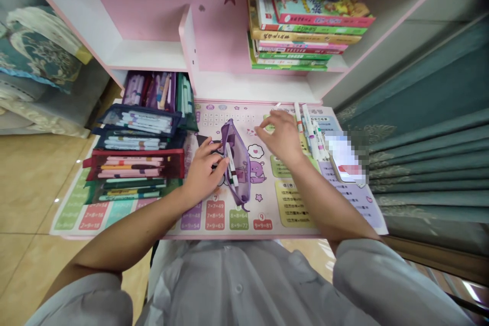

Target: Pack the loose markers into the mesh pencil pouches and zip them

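A purple mesh zip pencil pouch (244, 173) lies unzipped on the printed desk mat, with a few white markers (231, 165) inside it. My left hand (206, 170) is closed on the pouch's left edge, its thumb by the opening. To the right of the pouch, my right hand (282, 135) hovers over the mat, fingers curved and slightly apart, and no pen shows between them. Just beyond its fingers is a small white tip, too hidden to name. Several loose white markers (311, 132) lie right of that hand.
Filled mesh pouches of pens (137, 163) are lined up on the desk's left side. A phone (344, 158) lies at the right edge. Behind stands a pink and white shelf (153, 53) with stacked books (305, 35). A teal curtain (431, 137) hangs at right.
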Available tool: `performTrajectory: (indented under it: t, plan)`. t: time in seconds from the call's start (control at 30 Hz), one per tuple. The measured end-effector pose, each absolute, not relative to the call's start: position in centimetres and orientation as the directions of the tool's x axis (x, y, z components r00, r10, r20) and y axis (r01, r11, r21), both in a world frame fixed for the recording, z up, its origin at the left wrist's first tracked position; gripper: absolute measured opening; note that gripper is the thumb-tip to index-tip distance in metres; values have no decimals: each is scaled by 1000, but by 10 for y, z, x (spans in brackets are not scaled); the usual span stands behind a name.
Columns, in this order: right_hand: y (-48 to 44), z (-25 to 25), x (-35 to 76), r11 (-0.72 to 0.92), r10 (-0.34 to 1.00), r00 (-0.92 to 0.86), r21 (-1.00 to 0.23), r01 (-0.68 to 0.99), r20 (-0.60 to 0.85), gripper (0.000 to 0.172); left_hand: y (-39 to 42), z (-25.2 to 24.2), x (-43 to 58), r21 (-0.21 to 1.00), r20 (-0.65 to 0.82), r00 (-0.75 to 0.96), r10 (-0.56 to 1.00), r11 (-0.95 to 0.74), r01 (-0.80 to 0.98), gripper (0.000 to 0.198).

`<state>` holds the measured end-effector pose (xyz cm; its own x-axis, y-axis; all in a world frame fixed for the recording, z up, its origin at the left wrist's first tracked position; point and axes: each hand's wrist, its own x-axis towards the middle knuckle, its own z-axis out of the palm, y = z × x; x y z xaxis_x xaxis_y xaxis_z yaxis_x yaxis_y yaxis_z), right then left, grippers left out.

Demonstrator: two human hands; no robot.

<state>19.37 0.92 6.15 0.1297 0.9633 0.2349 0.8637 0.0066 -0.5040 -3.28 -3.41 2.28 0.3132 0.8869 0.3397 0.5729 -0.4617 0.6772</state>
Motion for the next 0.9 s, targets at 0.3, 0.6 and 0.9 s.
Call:
performTrajectory:
  t: [0.3,0.6,0.9]
  plan:
    - [53,46,268,-494,866,492,-3,869,-91,43,-34,23,-33,679,332,306,892,-451,579,32]
    - [60,32,278,-504,851,505,48,863,-142,47,-33,20,-33,683,335,307,890,-455,572,31]
    - [49,48,259,-410,912,405,-99,907,-62,36,-34,22,-33,682,332,308,891,-453,575,32]
